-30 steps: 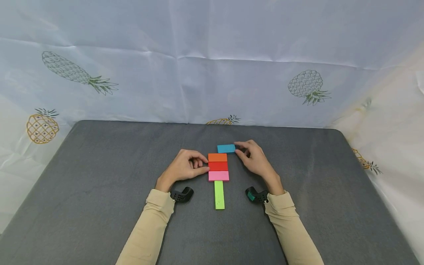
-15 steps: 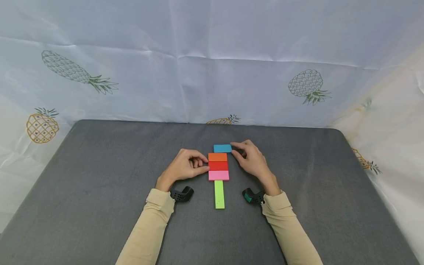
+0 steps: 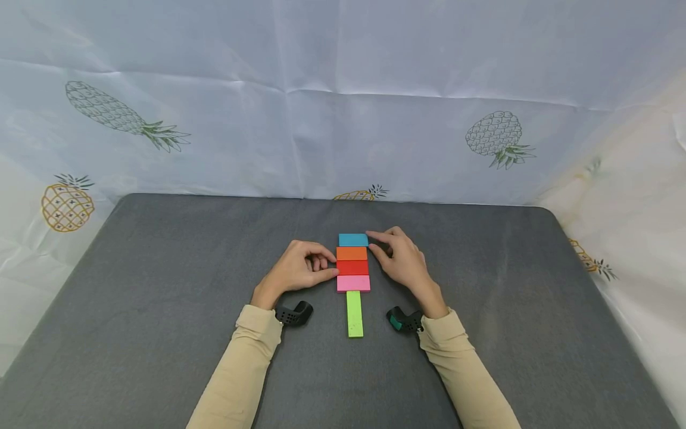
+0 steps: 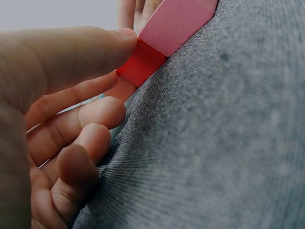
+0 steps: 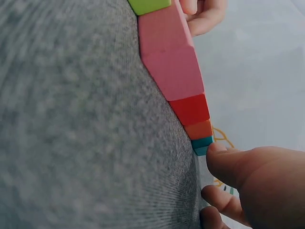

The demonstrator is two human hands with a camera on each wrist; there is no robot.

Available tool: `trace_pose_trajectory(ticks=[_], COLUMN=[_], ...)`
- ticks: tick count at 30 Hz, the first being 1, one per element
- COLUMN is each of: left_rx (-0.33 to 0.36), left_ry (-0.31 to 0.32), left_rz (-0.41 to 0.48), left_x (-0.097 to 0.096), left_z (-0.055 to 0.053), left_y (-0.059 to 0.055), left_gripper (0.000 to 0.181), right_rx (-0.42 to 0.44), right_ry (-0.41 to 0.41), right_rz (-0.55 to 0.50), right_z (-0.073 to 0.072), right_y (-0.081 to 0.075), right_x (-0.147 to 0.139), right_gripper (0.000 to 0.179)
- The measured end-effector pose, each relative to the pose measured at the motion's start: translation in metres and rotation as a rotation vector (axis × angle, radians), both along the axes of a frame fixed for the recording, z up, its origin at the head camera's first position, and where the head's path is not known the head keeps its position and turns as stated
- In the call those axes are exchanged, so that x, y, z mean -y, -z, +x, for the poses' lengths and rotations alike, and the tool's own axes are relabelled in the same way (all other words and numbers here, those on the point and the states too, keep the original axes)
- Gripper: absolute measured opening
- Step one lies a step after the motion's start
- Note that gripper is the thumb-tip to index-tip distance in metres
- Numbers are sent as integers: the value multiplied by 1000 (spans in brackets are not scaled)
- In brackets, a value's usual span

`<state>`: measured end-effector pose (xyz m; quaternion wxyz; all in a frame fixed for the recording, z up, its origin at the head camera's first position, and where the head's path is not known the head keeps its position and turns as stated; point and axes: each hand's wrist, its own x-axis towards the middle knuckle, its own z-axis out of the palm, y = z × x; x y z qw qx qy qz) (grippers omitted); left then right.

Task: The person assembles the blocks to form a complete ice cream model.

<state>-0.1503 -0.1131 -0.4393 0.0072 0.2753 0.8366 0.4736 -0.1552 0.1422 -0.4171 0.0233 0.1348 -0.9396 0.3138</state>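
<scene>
In the head view, a row of flat wooden blocks lies on the table: blue block (image 3: 353,240), orange block (image 3: 352,254), red block (image 3: 352,267) and pink block (image 3: 353,283) side by side, from far to near. Below them a green block (image 3: 355,316) points toward the person. My left hand (image 3: 295,271) rests its thumb and forefinger tips against the left ends of the red and orange blocks; its other fingers are loosely bent. At the far end, my right hand (image 3: 401,259) pinches the blue block's right end between thumb and forefinger.
The dark grey table (image 3: 161,286) extends to both sides of the blocks. Behind it hangs a pale curtain (image 3: 321,119) printed with pineapples. A black wrist device (image 3: 295,314) sits on the left wrist, another black device (image 3: 405,320) on the right.
My right hand has slid the blue block leftward until it lines up with the orange one, along its far side. The left hand and the other blocks have stayed put.
</scene>
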Motion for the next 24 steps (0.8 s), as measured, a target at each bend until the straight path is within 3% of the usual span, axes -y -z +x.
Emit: trace_pose_trajectory(ticks=[24], left_rx=[-1], left_ry=[7], left_rz=[4], left_x=[0], left_z=[1], left_y=[3], left_gripper=[12], right_rx=[-29], right_ry=[21], right_rz=[28], right_z=[3], right_y=[3], right_x=[5], right_gripper=[38])
